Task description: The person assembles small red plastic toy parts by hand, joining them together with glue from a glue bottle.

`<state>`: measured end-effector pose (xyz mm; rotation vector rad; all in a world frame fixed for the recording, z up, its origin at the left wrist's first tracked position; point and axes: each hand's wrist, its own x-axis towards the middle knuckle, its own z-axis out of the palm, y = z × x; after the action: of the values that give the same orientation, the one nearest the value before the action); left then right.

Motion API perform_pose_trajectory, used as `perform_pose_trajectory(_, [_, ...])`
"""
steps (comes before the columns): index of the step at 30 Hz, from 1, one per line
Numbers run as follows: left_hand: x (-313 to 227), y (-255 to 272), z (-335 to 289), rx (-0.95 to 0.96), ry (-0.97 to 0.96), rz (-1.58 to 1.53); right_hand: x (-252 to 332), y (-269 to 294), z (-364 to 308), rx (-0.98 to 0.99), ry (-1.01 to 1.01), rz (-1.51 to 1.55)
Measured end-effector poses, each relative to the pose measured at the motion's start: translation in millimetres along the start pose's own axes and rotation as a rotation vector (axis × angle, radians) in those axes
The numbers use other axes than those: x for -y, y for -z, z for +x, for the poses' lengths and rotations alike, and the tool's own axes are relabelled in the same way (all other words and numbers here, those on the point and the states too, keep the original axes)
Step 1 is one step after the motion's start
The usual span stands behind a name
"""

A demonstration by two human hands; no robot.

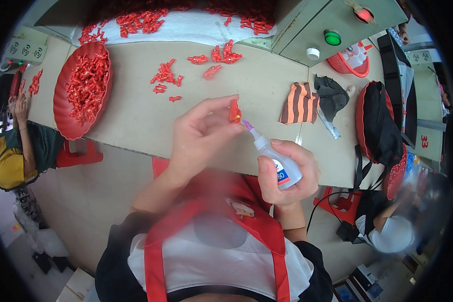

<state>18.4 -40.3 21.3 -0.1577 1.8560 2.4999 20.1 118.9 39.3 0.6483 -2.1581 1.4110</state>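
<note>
The small red plastic piece [235, 111] is pinched between the thumb and fingertips of the left hand [199, 133], held up above the near edge of the counter [136, 110]. The right hand [287, 173] is clenched around a small white glue bottle [277, 161], tilted so that its thin purple nozzle [247, 125] points up and left — the tip sits just beside the red piece, and whether it touches cannot be told.

On the counter beyond, loose red pieces [165, 78] lie scattered, with a few larger ones [221, 54] further back. To the left stands an oval red tray [65, 108] heaped with more of them. To the right lie a striped orange-and-brown cloth [299, 103] and a dark cloth [332, 95] — past these, a red basket [350, 63] near a grey box with a green button [332, 38]. A person in yellow [7, 161] sits at the far left.
</note>
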Motion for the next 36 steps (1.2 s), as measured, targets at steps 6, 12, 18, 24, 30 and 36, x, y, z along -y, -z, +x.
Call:
perform_pose_trajectory(6, [0.1,0.4,0.9,-0.009,0.0,0.015,0.7,1.0,2.6,0.004,-0.019,-0.012])
perform_pose_trajectory(12, [2.1,2.0,1.0,-0.008,-0.004,0.001,0.2,1.1,2.2,0.004,-0.006,-0.016])
perform_pose_trajectory(18, [1.2,1.1,0.5,-0.012,0.007,0.004,0.5,0.5,0.3,0.013,-0.006,-0.014])
perform_pose_trajectory(24, [0.2,-0.3,0.8,-0.009,0.017,0.001,0.3,-0.5,2.3,0.01,0.003,-0.016])
perform_pose_trajectory(30, [2.9,5.0,0.2,-0.009,0.003,0.006,2.8,-1.7,3.0,0.032,-0.044,-0.023])
perform_pose_trajectory(36, [3.0,17.5,-1.1,-0.049,-0.013,-0.043,3.8,-13.0,2.0,0.07,-0.152,0.052])
